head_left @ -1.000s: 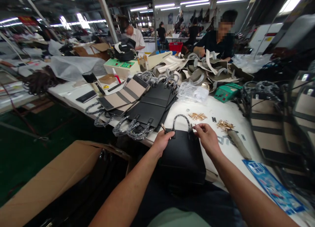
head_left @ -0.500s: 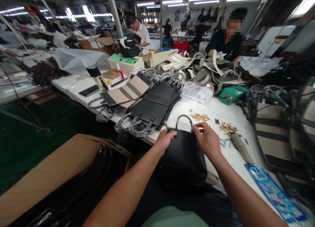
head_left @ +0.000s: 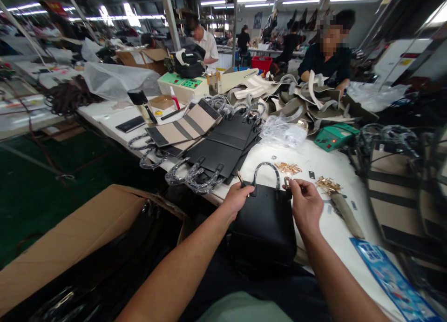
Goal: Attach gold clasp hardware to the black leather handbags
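A black handbag (head_left: 267, 219) stands upright at the table's front edge, against my lap. Its arched handle (head_left: 266, 165) is wrapped in clear plastic. My left hand (head_left: 238, 200) grips the bag's upper left corner, where a gold-coloured metal piece (head_left: 240, 177) sticks up beside the thumb. At the upper right corner, my right hand (head_left: 307, 203) pinches a small gold-coloured metal fitting (head_left: 287, 182). Whether that fitting is fixed to the bag, I cannot tell. The fingertips partly hide it.
Small gold-coloured parts lie in two piles (head_left: 288, 168) on the white table (head_left: 307, 154), near a cloth-wrapped tool (head_left: 347, 215). Flat black bag panels (head_left: 223, 140) are stacked left of them. A cardboard box (head_left: 87, 238) stands at lower left. A co-worker (head_left: 326, 57) sits across the table.
My right hand has shifted slightly right, off the handle's base, and the gold-coloured fitting now shows in its fingers. My left hand keeps its grip. The whole view has shifted a little.
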Demonstrator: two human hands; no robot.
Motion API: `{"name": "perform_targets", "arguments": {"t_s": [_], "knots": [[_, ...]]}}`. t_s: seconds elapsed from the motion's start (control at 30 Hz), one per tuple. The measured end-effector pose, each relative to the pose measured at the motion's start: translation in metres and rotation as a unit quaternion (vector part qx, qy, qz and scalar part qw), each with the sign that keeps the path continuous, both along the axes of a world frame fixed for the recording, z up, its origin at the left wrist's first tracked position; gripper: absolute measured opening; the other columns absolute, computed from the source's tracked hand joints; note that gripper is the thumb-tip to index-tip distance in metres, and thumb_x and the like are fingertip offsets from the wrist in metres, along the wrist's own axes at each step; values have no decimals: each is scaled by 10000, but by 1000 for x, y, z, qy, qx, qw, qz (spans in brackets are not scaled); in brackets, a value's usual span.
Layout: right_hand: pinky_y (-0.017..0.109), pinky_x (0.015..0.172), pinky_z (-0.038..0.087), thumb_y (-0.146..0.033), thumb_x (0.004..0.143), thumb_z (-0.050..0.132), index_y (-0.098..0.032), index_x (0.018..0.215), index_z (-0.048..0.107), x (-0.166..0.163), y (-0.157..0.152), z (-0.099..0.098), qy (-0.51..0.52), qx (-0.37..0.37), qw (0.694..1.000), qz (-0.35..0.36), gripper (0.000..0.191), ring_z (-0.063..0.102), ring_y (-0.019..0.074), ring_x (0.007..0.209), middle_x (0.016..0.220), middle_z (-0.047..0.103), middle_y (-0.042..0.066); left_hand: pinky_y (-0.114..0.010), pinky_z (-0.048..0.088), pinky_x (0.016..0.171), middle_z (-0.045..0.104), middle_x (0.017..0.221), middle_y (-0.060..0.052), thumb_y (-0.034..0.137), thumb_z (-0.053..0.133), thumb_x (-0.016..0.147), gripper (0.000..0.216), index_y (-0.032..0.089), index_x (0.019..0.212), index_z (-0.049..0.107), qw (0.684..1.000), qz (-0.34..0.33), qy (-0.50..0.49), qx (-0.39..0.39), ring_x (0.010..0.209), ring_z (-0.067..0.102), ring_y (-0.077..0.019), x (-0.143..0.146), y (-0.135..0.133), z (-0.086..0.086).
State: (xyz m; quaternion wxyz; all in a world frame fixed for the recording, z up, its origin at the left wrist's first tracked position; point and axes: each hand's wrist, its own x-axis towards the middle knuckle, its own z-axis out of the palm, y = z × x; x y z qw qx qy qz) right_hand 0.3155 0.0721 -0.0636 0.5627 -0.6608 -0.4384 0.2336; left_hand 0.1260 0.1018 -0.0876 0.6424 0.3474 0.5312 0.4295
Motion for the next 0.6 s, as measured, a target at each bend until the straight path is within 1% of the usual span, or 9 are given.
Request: {"name": "perform_targets", "arguments": {"t_s": [0.07,0.13,0.2,0.27,0.3,0.37,0.47,0.53,0.6], "knots": [[360,802,515,-487,878,640,-214,984,648,7,-7,7,61,20,997,49,293,683,223,783,873,729,51,-261,433,571,683,647,-21,301,696,683,146,159,708,717,1000,-2,-2,0,583,606,-162,0,0,-1],[364,806,518,-481,856,676,-222,963,643,21,-11,14,104,-4,985,137,282,684,217,767,866,729,41,-261,432,576,684,650,-23,298,694,681,142,158,700,714,1000,-7,-7,-1,587,606,-163,0,0,-1],[357,793,514,-484,820,719,-212,904,651,38,-9,22,122,-80,959,243,293,683,222,777,827,725,42,-265,438,588,693,666,-31,300,694,683,147,156,704,715,1000,-19,-8,1,601,615,-169,1,-1,-1],[347,770,508,-493,787,752,-196,853,651,54,-3,32,127,-166,918,336,321,686,237,806,801,720,51,-268,444,603,705,687,-35,297,688,690,147,157,719,720,999,-37,-4,8,622,627,-176,2,-3,0],[343,760,506,-502,775,761,-190,840,650,60,1,37,126,-200,899,368,338,688,244,820,803,721,57,-269,445,609,706,690,-34,295,683,695,144,158,722,720,999,-44,1,13,627,628,-177,3,-4,0],[341,751,508,-518,750,779,-181,832,651,66,7,46,118,-243,872,408,370,694,258,848,818,729,68,-268,444,615,702,687,-27,294,676,705,138,163,717,716,998,-54,9,22,627,625,-173,4,-6,2],[345,736,527,-524,729,791,-171,822,659,67,14,59,120,-274,845,444,388,704,276,868,841,736,87,-264,437,617,690,678,-16,301,679,708,136,168,698,705,998,-55,12,30,618,611,-165,5,-8,2],[326,636,536,-524,731,781,-172,819,664,64,16,66,132,-296,827,459,381,710,284,833,856,736,95,-261,432,614,683,680,-11,298,685,702,130,170,701,702,998,-46,12,32,617,604,-159,5,-7,2],[280,514,505,-512,723,779,-176,824,687,59,16,70,113,-325,817,462,363,707,272,769,853,737,96,-259,427,607,683,684,-13,295,684,699,129,168,709,704,999,-34,17,30,619,602,-160,5,-5,1]]}}
